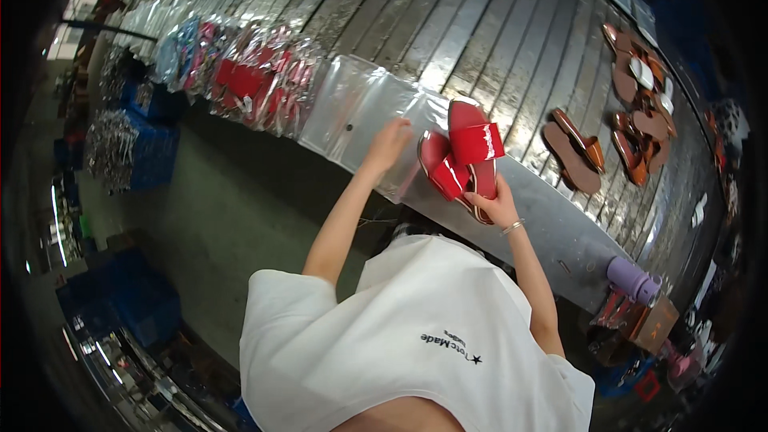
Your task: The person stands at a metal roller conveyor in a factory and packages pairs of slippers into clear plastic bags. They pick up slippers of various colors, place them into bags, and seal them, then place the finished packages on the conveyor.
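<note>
Where straps (pixel 482 144) span them, the red sandals (pixel 465 154) gleam.

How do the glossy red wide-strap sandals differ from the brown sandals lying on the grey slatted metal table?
The red sandals are held in the right hand; the brown sandals lie on the table. The red sandals are bright, shiny red; the brown sandals mix orange-brown and duller brown. Both are open, strapped footwear.
</note>
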`<state>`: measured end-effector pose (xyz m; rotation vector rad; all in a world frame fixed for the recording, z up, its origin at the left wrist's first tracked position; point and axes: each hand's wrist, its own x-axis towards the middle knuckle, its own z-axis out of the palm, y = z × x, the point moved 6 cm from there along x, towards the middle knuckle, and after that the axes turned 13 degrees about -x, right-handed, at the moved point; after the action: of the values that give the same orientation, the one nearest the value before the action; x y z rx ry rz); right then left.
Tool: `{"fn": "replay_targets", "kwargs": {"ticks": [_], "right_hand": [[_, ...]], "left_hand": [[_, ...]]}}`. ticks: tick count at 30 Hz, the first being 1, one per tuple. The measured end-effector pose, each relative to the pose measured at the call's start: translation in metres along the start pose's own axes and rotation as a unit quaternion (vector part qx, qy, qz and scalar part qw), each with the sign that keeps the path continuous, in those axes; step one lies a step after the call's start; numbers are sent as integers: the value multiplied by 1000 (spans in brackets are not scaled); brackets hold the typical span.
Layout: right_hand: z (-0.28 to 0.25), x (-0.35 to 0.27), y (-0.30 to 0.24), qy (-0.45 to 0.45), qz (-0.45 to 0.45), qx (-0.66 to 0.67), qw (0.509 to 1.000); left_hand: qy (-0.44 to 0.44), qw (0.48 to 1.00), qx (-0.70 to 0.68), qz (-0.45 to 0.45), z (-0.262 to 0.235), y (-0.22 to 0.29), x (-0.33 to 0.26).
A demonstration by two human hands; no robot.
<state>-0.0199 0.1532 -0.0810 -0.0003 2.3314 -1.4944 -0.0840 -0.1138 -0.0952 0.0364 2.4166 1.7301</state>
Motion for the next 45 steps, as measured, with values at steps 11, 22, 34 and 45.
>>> {"fn": "replay_targets", "kwargs": {"ticks": [11, 22, 34, 45], "right_hand": [[46, 10, -17, -74, 41, -221, 972], [62, 42, -56, -20, 20, -166, 986], [-29, 48, -65, 364, -63, -181, 911], [-99, 15, -109, 436, -84, 192, 875]], "left_hand": [[124, 963, 84, 223, -34, 26, -2], [-22, 959, 103, 264, -20, 106, -30], [-165, 845, 95, 499, 97, 208, -43], [-388, 913, -127, 22, 141, 149, -59]]}}
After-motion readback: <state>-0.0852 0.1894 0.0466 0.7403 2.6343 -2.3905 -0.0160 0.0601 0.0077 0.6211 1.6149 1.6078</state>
